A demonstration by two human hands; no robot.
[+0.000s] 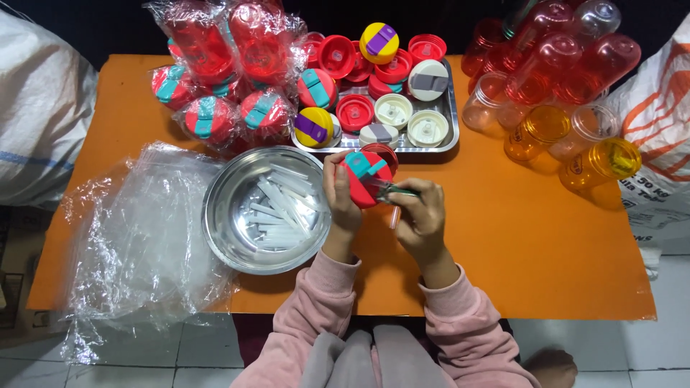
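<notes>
Two hands: left (343, 200) clamps one red lid (365, 178), right (420, 215) fingers pinch green pliers (394, 191).

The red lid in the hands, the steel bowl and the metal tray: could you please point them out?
Red lid (361, 181), head view, its red top.
Steel bowl (228, 188), head view, bare inner wall.
Metal tray (453, 118), head view, right rim.

Place: a home packing spot on a tiled floor.
Worktop: low orange table (546, 237).
Stock: metal tray (449, 118) of bottle lids, stacked plastic bottles (568, 65), bagged lids (215, 43).
Surroundings: woven sacks (658, 122), loose plastic sheeting (136, 230).
</notes>
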